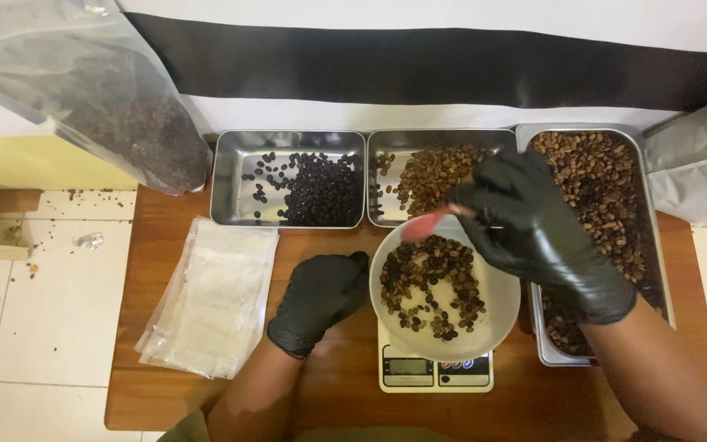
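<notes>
The white bowl (497, 315) of mixed brown and dark coffee beans (431, 286) sits on a small white kitchen scale (435, 372), near the front of the wooden table (345, 393). The person's right hand (533, 225), in a black glove, hovers over the far rim of the bowl, its fingers pinched around a small pink scoop or spoon (425, 223). The left hand (321, 295), also gloved in black, rests on the table just left of the bowl, fingers curled loosely and holding nothing, its fingertips touching the bowl's rim.

Behind the bowl stand two square steel trays: the left tray (235, 176) holds very dark beans, the middle tray (386, 147) lighter brown ones. To the right of the bowl, a long steel tray (644, 176) is filled with brown beans. Left of the bowl lies a stack of clear flat plastic bags (210, 299). Far left and behind, a large clear plastic bag (92, 82) of dark beans leans off the table's corner. A grey pouch (701, 164) sits far right.
</notes>
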